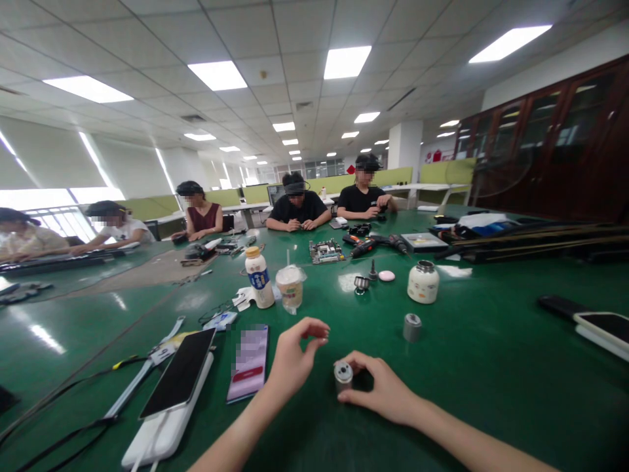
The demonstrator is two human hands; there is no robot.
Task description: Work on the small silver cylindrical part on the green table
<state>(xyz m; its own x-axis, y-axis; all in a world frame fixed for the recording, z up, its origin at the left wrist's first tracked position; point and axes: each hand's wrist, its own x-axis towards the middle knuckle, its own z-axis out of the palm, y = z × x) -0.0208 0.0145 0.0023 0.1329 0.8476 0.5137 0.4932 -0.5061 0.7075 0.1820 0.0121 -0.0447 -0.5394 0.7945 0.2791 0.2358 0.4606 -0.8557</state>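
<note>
My right hand (381, 390) is wrapped round a short grey metal cylinder (343, 375), which looks like a small motor. The cylinder stands upright on the green table (462, 406), its round end face with dark holes turned up. My left hand (293, 347) is raised a little to the left, thumb and fingertips drawn together in a pinch; anything between them is too small to make out. A second grey cylinder (412, 328) stands farther off to the right. Behind it is a pale jar (423, 282) with an open mouth.
Phones (248, 364) and a white power bank (164, 426) with cables lie left. A bottle (259, 278) and lidded cup (289, 288) stand ahead. Beyond are a metal ring part (361, 284), pink disc (386, 276), circuit board (326, 252) and power drill (363, 247). Several people sit opposite.
</note>
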